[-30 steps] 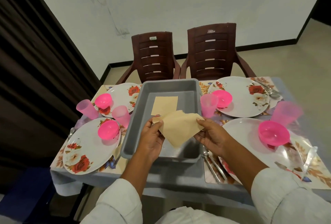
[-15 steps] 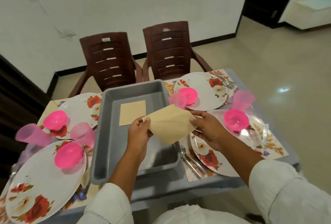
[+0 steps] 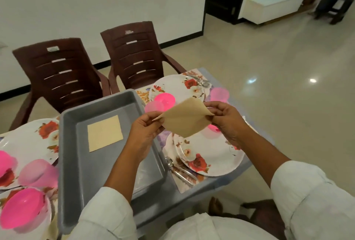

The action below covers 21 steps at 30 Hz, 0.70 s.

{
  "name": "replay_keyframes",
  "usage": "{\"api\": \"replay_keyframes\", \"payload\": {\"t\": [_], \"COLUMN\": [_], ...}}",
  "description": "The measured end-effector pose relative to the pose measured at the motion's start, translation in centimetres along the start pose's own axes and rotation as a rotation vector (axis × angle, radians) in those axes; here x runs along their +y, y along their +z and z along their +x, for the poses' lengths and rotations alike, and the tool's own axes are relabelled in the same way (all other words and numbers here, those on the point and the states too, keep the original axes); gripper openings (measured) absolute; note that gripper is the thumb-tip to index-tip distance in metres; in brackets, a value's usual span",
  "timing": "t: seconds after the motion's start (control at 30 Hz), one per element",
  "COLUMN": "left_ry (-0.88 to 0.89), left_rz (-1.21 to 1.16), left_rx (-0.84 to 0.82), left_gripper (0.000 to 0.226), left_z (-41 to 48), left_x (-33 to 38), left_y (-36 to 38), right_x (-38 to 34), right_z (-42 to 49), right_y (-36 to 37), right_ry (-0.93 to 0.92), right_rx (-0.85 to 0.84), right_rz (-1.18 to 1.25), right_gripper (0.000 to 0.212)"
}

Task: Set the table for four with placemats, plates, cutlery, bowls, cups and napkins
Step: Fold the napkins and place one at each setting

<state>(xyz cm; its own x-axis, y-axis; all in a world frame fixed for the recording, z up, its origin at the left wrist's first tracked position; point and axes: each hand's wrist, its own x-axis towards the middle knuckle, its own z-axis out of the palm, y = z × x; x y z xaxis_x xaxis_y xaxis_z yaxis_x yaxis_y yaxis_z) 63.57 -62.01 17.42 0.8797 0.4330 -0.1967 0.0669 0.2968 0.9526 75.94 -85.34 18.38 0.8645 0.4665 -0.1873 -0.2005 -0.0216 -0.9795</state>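
Note:
A beige napkin hangs in the air between my hands, above the near right floral plate. My left hand pinches its left corner and my right hand pinches its right corner. A second beige napkin lies flat inside the grey tray in the middle of the table. Cutlery lies left of the near right plate. A pink bowl on that plate is mostly hidden behind the napkin and my right hand.
The far right plate carries a pink bowl, with pink cups beside it. Plates, a pink bowl and a pink cup stand at left. Two brown chairs face the far edge.
Both hands have carried the napkin rightward and up, away from the tray, over the near right plate. My view has swung to the right.

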Motion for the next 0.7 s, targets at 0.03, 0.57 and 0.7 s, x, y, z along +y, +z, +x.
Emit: {"api": "replay_keyframes", "payload": {"t": [0.03,0.57,0.7], "left_ry": [-0.007,-0.105,-0.136], "left_rz": [0.008,0.078,0.106], "left_rx": [-0.011,-0.238,-0.296], "left_gripper": [0.019,0.033,0.047], "left_z": [0.3,6.4,8.1], "left_x": [0.0,-2.9,-3.7], "left_y": [0.4,11.6,16.0], "right_x": [-0.1,0.1,0.5], "right_z": [0.0,3.3,6.6], "right_y": [-0.6,-12.8,-15.8], "right_ry": [-0.018,-0.027,0.043], "right_rx": [0.015,-0.026,-0.282], "right_rz": [-0.003,-0.251,-0.458], "right_gripper": [0.044,0.018,0.032]}}
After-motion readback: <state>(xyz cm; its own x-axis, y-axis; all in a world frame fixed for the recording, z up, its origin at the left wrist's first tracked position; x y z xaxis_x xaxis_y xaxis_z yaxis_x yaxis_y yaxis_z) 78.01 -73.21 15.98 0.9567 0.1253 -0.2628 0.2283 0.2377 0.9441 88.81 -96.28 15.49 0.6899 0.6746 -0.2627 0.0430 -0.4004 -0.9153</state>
